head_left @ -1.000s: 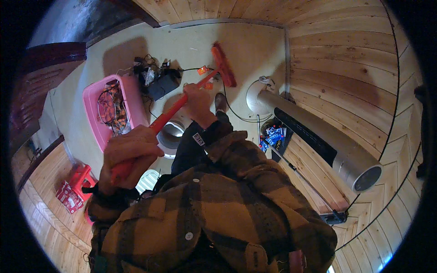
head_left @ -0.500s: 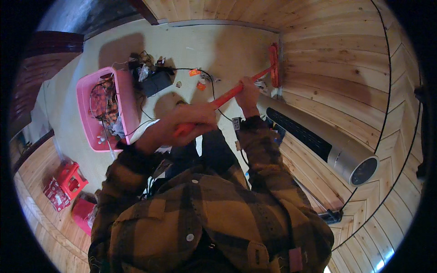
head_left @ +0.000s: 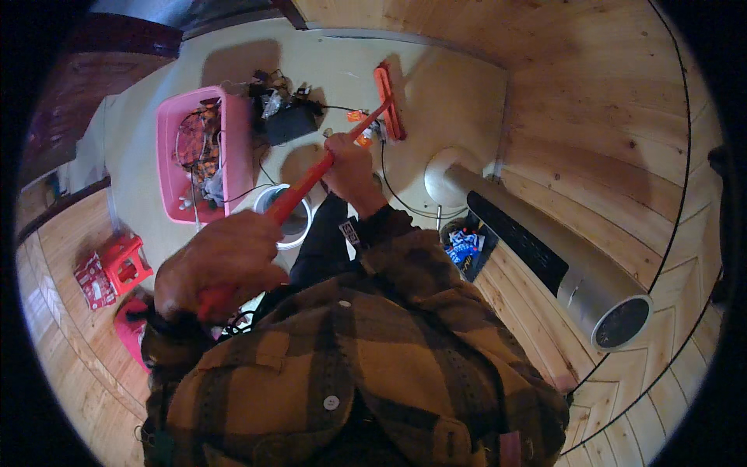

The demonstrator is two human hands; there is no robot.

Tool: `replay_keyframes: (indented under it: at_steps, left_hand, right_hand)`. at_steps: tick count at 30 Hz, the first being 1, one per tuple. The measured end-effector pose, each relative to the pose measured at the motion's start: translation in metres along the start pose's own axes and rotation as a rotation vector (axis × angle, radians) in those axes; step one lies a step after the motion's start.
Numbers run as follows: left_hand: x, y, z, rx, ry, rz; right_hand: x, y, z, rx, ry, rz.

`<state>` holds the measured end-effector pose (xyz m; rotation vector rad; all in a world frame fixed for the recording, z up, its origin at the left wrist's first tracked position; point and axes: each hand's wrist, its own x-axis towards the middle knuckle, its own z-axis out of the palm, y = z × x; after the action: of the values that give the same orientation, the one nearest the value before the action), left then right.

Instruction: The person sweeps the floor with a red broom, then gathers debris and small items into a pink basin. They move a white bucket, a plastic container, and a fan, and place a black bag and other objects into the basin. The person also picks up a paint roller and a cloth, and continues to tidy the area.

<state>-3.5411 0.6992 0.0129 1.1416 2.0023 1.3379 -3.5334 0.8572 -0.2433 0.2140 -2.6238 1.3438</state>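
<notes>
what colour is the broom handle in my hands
The broom handle is red; it shows best in the current head view.

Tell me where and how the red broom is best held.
Best, I'd say, by its long red handle, from the person's side: it slants back from the broom head toward the body. A two-handed grip seems to suit its length: left hand near the body end, right hand farther along toward the broom head.

Pale plank panelling walls the right side, meeting a beige floor marked by soft shadows. A red plastic stool stands at left; the dim, dark panel upper left may be a door.
</notes>
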Motion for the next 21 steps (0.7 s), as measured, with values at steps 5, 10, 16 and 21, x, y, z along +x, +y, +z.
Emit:
replay_keyframes:
  at_steps: [5, 10, 16, 21]
  left_hand:
    - [-0.031, 0.015, 0.008, 0.303, -0.185, -0.146]
    - [-0.040, -0.050, 0.072, 0.014, 0.389, -0.119]
    - [-0.129, -0.021, 0.094, -0.025, 0.450, -0.362]
    - [-0.197, 0.040, 0.105, -0.021, 0.482, -0.462]
  right_hand:
    - [0.010, -0.013, -0.018, -0.097, -0.228, 0.064]
    - [0.009, 0.043, 0.019, -0.126, -0.262, -0.047]
    - [-0.063, 0.012, 0.086, -0.142, -0.462, -0.050]
    - [-0.129, -0.066, 0.112, 0.066, -0.487, -0.059]
